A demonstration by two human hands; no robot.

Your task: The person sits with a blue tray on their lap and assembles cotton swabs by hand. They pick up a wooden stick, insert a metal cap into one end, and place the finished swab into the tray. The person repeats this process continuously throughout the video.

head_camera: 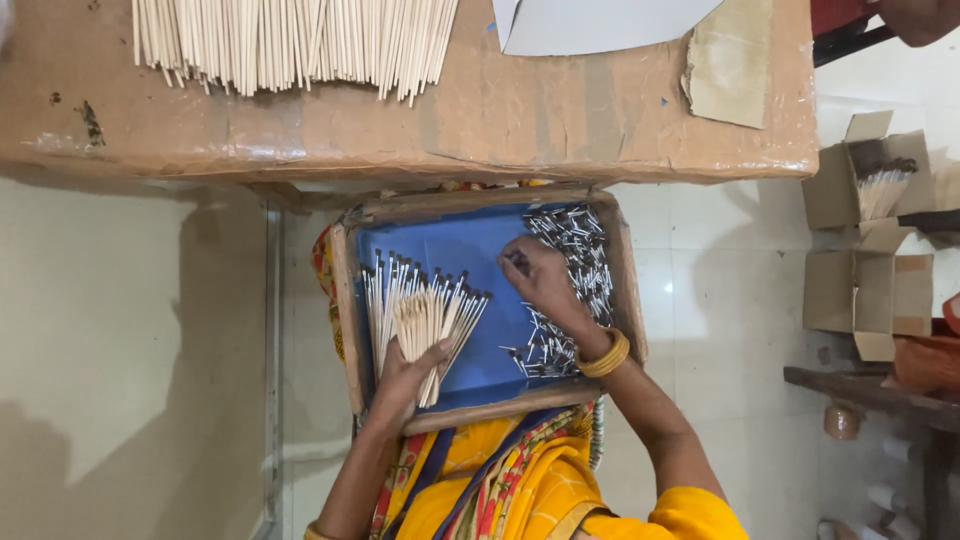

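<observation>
**Wood, metal and worn cardboard**

Pale matt wooden sticks [425, 320] fan out over a smooth blue tray liner [440, 245] — rough wooden rim. Small glossy metal caps [580, 255] glint. The brown cardboard tabletop [500, 120] looks scuffed, tape-shiny.

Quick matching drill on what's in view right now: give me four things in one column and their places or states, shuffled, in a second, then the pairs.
1. left hand
2. right hand
3. loose pile of pale wooden sticks
4. shallow wooden tray with blue lining

A. lying on the brown tabletop
B. gripping a fanned bundle of thin sticks
C. resting on the person's lap
D. reaching into small metal pieces

Pairs: 1-B, 2-D, 3-A, 4-C
</observation>
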